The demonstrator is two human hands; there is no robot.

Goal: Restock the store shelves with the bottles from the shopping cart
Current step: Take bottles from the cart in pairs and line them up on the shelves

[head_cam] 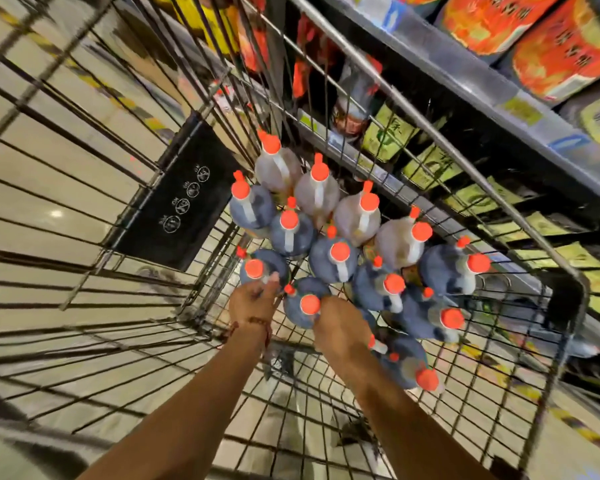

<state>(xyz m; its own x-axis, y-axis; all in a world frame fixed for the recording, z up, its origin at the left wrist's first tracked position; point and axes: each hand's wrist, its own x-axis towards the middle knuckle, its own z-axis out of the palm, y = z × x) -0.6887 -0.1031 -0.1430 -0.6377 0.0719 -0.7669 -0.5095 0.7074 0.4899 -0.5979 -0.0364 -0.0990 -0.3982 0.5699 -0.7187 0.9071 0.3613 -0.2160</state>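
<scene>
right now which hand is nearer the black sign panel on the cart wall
Left. The left hand sits just below and right of the black sign panel, its grip on a dark bottle. The right hand is farther right, among the bottles.

Shop aisle: wire shopping cart (413, 119) beside stocked shelves (499, 98) with price tags (568, 142), packaged goods.

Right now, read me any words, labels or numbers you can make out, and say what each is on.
None can be quoted.
Black cart panel: round white symbols, letters blurred.
Green shelf packs: large characters, blurred.
Orange packages: printed characters, blurred.
Shelf price tags: too small.
Bottles: labels hidden under orange caps.
</scene>
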